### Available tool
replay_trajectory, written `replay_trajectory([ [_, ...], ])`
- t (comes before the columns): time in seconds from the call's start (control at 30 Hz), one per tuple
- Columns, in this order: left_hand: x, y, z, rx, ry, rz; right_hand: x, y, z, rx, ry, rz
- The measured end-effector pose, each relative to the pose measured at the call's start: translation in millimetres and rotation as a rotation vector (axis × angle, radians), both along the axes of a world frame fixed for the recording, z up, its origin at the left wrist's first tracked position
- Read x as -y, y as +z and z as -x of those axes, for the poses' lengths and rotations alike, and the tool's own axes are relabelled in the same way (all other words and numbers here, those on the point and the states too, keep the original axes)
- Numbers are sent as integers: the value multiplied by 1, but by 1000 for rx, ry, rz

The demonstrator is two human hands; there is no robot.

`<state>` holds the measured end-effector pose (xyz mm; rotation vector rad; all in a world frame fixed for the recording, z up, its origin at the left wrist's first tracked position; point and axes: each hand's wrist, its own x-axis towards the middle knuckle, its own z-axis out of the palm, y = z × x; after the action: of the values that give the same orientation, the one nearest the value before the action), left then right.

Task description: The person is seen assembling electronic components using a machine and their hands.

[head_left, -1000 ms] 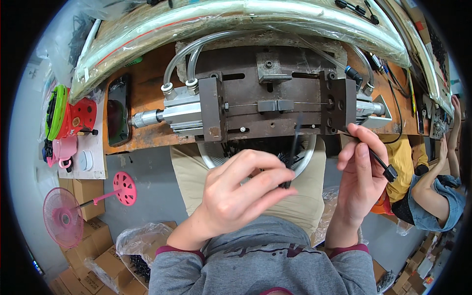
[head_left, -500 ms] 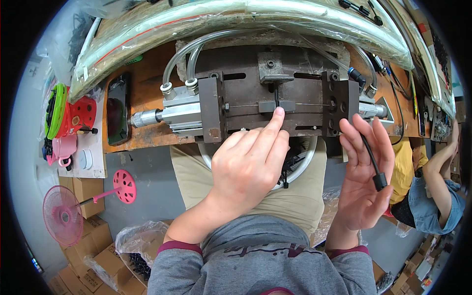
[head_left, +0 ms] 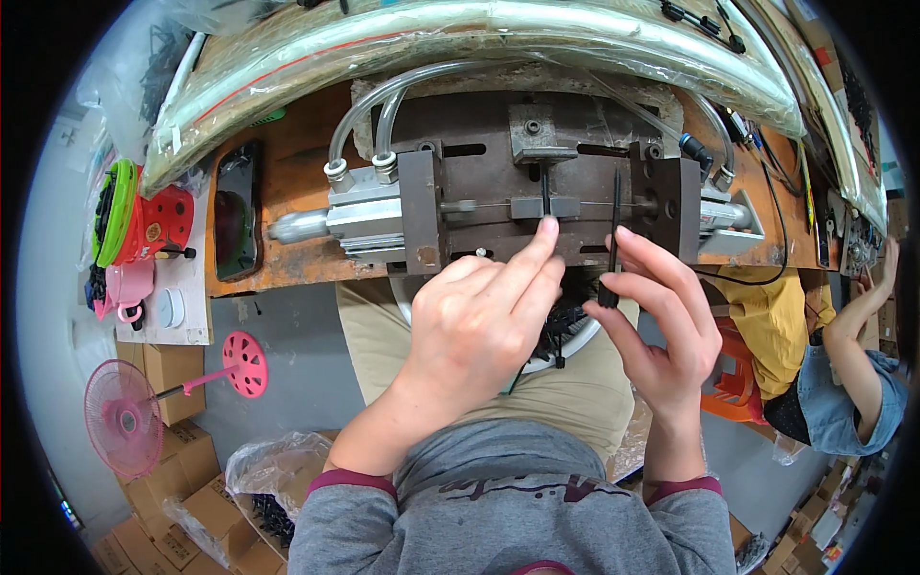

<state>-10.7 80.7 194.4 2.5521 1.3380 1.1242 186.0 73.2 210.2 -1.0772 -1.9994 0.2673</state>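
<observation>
A black rod (head_left: 546,182) lies in the small grey block (head_left: 527,208) of a clamping fixture, its far end under a metal stop (head_left: 533,134). The extended index fingertip of my left hand (head_left: 479,326) touches the near end of that rod; the other fingers are curled and the thumb is hidden. To the right, my right hand (head_left: 661,326) pinches a second black rod (head_left: 614,230) between thumb and fingers. That rod points away from me, with its thicker knob at the near end, in front of the fixture's right side.
Pneumatic cylinders (head_left: 369,220) with clear hoses (head_left: 369,105) flank the dark fixture base (head_left: 460,125). A phone (head_left: 238,211) lies at the table's left. Black parts (head_left: 559,335) sit in a round container over my lap. Another person's arm (head_left: 853,335) shows at far right, beside an orange stool (head_left: 736,374).
My right hand has moved left toward the fixture, and its rod has gone from lying slanted across the fingers to a pinch. The left cylinder's end and pin are now blurred. The left fingertip stays put.
</observation>
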Motion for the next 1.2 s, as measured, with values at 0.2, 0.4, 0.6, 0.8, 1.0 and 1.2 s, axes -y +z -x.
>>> replay_trajectory([
  [0.2,24,15,23,15,-246,315,-6,-17,9,149,65,-99],
  [0.4,40,-8,26,-11,-341,477,-10,-13,24,384,54,-116],
  [0.6,40,-13,20,-48,-372,511,-16,-4,27,439,38,-115],
  [0.8,36,-7,18,33,-411,417,-16,13,26,534,79,-54],
  [1.0,43,-13,26,61,-419,385,-81,79,23,362,55,-291],
  [1.2,47,-13,23,108,-448,352,-199,139,48,1039,-85,-309],
])
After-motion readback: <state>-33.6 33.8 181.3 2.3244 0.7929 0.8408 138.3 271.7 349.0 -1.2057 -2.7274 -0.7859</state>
